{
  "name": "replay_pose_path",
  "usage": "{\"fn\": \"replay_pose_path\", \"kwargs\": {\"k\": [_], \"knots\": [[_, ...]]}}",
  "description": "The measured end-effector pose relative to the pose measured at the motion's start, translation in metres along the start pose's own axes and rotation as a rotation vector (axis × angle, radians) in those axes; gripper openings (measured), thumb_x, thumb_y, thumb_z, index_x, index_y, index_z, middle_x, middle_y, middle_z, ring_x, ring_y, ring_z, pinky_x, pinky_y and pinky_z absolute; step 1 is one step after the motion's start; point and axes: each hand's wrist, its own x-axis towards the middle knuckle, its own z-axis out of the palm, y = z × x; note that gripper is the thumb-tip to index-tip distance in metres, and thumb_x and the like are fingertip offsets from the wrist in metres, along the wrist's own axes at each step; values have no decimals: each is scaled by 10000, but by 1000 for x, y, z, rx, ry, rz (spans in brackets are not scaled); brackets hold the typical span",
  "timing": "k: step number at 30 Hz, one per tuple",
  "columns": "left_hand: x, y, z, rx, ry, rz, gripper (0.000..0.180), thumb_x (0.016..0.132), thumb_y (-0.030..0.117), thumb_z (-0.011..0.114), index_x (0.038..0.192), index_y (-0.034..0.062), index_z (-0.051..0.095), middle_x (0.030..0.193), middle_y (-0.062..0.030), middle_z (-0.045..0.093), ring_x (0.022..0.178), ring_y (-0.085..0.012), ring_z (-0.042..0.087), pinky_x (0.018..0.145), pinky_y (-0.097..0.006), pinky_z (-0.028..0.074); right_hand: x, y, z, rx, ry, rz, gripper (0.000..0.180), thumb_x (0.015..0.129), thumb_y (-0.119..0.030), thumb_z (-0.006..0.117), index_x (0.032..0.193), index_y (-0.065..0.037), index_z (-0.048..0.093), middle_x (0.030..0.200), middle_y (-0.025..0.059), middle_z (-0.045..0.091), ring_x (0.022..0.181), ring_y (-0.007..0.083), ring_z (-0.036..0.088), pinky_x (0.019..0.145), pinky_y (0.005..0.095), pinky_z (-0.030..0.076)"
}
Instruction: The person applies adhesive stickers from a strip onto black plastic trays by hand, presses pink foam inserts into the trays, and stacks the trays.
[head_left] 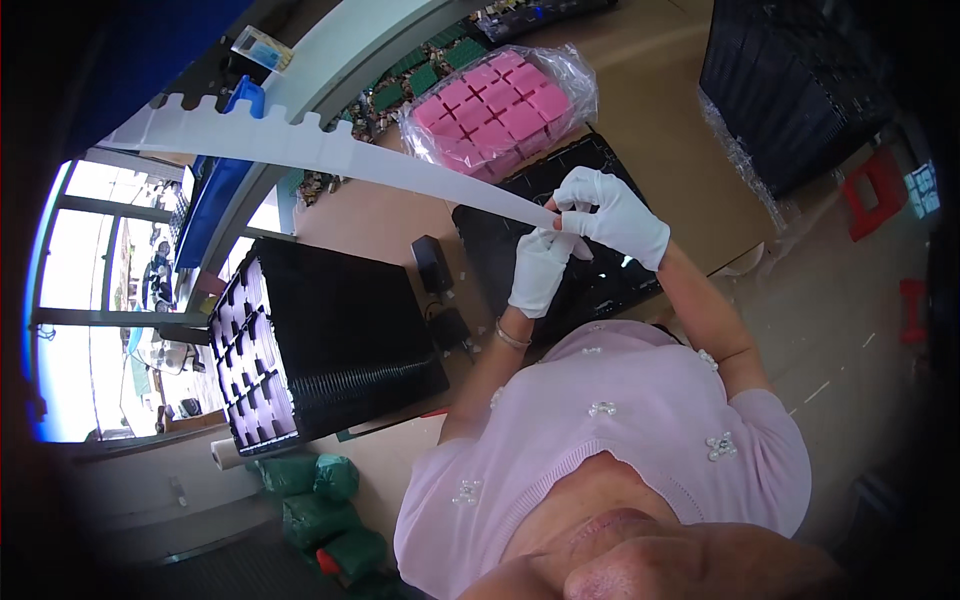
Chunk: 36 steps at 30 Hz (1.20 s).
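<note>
A long white strip (400,172), which looks like paper or film, runs from the upper left to my hands. Notches cut its upper edge toward the far end. My right hand (612,217), in a white glove with bare fingertips showing, pinches the strip's near end between thumb and fingers. Just below and to the left, my left hand (541,272), also gloved, closes on the same end, where a short bit pokes out between the hands. Beneath both hands lies a black plastic tray (482,235) on the table; its moulded details are partly covered by my hands and arms.
Pink foam blocks (490,110) in clear plastic lie beyond the tray. Tall stacks of black trays stand at left (340,330) and far right (790,95). A small black box (431,264) sits by the left stack. Red stools (873,195) and green bags (318,505) are on the floor.
</note>
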Motion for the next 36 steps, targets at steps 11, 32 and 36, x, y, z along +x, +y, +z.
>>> {"fn": "replay_pose_path", "kwargs": {"k": [11, 32, 36], "knots": [[-13, 121, -88, 190, 444, 326, 367, 794, 236, 735, 1027, -11, 596, 844, -40, 636, 747, -115, 593, 720, -276, 490, -12, 28, 26, -149, 67, -7, 54, 758, -59, 671, 748, -21, 635, 741, 71, 551, 681, 200, 561, 633, 316, 437], [-1, 96, -46, 993, 611, 484, 163, 796, 189, 713, 706, 86, 624, 596, -92, 579, 529, -280, 579, 488, -377, 442, -80, 89, 11, -219, -97, 417, 69, 786, -55, 655, 752, 2, 637, 776, 77, 606, 717, 157, 600, 666, 295, 486], [-6, 78, -51, 1145, 633, 594, 186, 807, 219, 683, 680, 116, 593, 585, -67, 545, 486, -257, 557, 445, -368, 424, -86, 101, 3, -168, -200, 458, 90, 803, -63, 663, 768, 18, 646, 749, 82, 646, 690, 159, 630, 656, 297, 512]]}}
